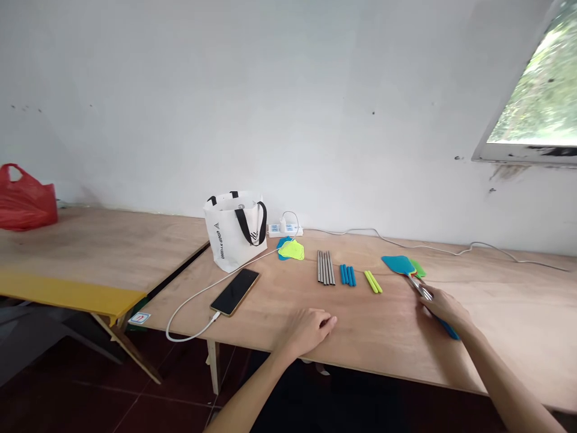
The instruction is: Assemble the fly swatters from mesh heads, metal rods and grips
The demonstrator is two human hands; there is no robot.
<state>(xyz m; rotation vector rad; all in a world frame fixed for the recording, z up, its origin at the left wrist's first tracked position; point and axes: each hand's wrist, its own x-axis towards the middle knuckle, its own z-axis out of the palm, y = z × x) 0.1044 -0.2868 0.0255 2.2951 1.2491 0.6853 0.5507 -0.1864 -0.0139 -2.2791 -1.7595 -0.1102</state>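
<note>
My right hand (446,308) is closed around the metal rods of fly swatters lying at the right of the table. A blue swatter head (398,264) points away from me, and a green head (418,268) shows partly beneath it. Below my palm a blue handle end (449,328) sticks out. My left hand (311,329) rests near the table's front edge, fingers curled in, nothing in them. Between the hands and the wall lie several metal tubes (326,268), several blue grips (348,275) and two yellow-green grips (373,282). Loose yellow-green (292,249) and blue swatter heads (283,242) lie farther back.
A white bag (232,237) with black handles stands on the wooden table (288,294). A phone (235,292) is plugged into a white cable leading toward a power strip (273,230) by the wall. On the left table sits a red plastic bag (27,201).
</note>
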